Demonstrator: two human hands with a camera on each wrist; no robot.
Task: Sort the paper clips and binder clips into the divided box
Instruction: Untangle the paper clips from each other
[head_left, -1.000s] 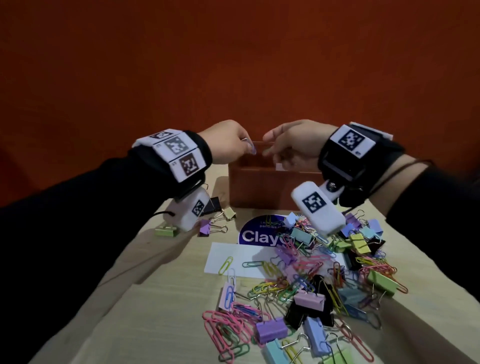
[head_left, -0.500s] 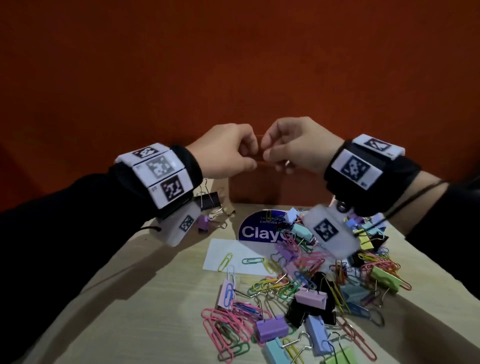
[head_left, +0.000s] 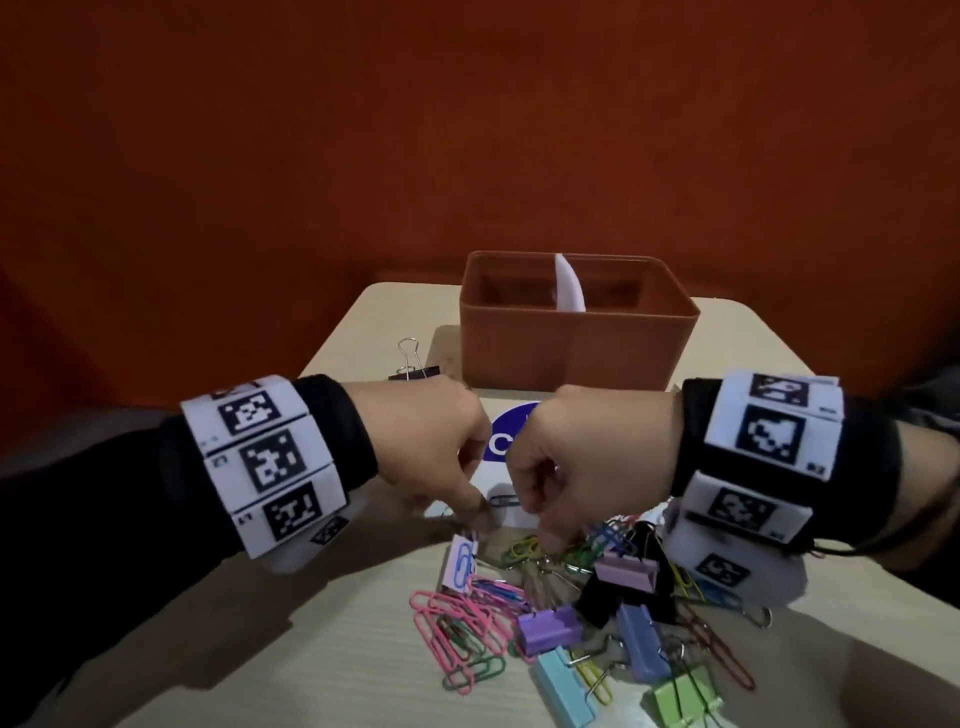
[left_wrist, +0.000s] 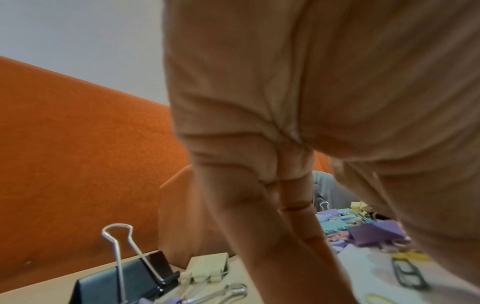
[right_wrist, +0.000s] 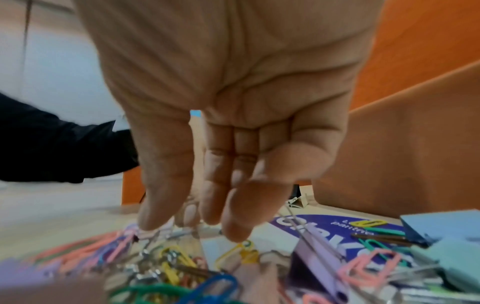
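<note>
Both hands reach fingers-down into the clip pile (head_left: 561, 597), holding nothing visible. The left hand (head_left: 436, 457) and right hand (head_left: 582, 462) nearly touch. The divided box (head_left: 576, 338) stands apart behind them, near the table's (head_left: 234, 649) far edge.

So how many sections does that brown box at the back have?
2: a left section and a right section, split by a white divider inside the box. Their floors are hidden from here.
</note>
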